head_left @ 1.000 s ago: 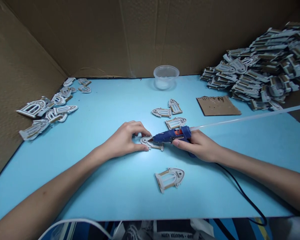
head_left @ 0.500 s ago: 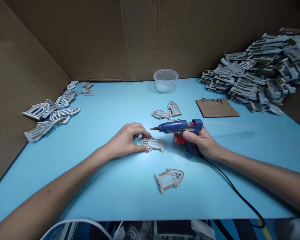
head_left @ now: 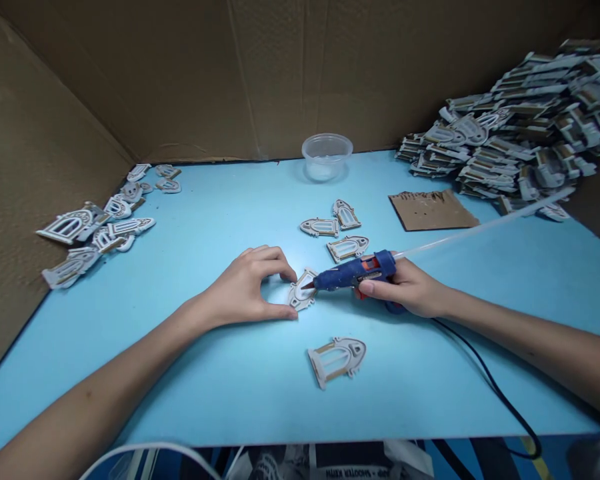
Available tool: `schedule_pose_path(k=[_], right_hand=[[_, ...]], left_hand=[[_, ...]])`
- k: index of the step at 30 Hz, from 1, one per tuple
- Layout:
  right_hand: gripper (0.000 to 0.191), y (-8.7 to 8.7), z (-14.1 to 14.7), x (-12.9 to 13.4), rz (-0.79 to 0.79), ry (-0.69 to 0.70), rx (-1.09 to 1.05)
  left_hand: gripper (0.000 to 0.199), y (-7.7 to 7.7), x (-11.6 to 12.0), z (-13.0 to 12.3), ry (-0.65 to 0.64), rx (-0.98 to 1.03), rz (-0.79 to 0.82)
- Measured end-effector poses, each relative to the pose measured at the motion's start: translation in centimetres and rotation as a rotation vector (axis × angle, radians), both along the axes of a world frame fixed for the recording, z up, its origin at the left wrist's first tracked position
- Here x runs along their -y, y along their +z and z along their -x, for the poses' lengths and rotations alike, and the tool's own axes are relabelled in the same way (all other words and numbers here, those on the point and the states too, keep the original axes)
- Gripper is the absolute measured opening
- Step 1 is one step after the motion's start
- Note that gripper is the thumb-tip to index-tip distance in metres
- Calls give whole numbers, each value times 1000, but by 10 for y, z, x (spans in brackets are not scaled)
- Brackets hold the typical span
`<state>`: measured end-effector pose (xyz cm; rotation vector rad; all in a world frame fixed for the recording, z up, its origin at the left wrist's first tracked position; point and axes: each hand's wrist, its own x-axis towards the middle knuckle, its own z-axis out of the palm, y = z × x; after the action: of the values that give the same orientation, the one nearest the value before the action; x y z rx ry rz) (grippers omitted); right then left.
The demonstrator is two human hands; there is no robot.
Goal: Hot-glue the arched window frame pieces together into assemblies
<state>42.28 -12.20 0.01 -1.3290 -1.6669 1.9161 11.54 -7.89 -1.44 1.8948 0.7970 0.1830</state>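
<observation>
In the head view, my left hand [head_left: 253, 287] is partly open in a wide pinch: the thumb and forefinger are spread to opposite edges of a small arched window piece [head_left: 300, 303] and hold it between them. That piece sits at the middle of the light blue table [head_left: 205, 387], turned at a slant. My right hand [head_left: 413, 288] is closed around the handle of a blue glue gun [head_left: 347, 272], my thumb along its side and a bit of the red trigger [head_left: 362, 295] showing. The gun points to my left, with its nozzle [head_left: 307, 285] over the window piece; I cannot tell whether the tip touches it. A long clear glue stick [head_left: 485, 223] juts from the gun's back, and a black cord [head_left: 500, 390] runs down past the table's near edge.

Nearer to me lies 1 larger arched piece [head_left: 337, 360], untouched. Just beyond the gun are 3 more arched pieces [head_left: 348, 248], close together. Farther back stands a clear plastic tub [head_left: 325, 172], and to its right lies a scrap of cardboard [head_left: 433, 212]. A big heap of pieces [head_left: 530, 127] fills the far right corner; a smaller scattered pile [head_left: 80, 230] lies along the left cardboard wall [head_left: 40, 120].
</observation>
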Motion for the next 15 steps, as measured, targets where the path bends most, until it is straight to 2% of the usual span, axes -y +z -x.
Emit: schedule_pose_path(k=[2,5,10,15], right_hand=[[37,2,2,0,-92,43,3],[30,3,5,0,-195,49,26],[38,3,6,2,-71,42,50],[41,5,8,2,-81,66,132]], left_hand=[[35,0,1,0,-51,-12,-15],[47,-1,1,0,-97,3,-8],[52,-2,1,1,-128,-35,-10],[53,-1,2,-1,-104,-37,-7]])
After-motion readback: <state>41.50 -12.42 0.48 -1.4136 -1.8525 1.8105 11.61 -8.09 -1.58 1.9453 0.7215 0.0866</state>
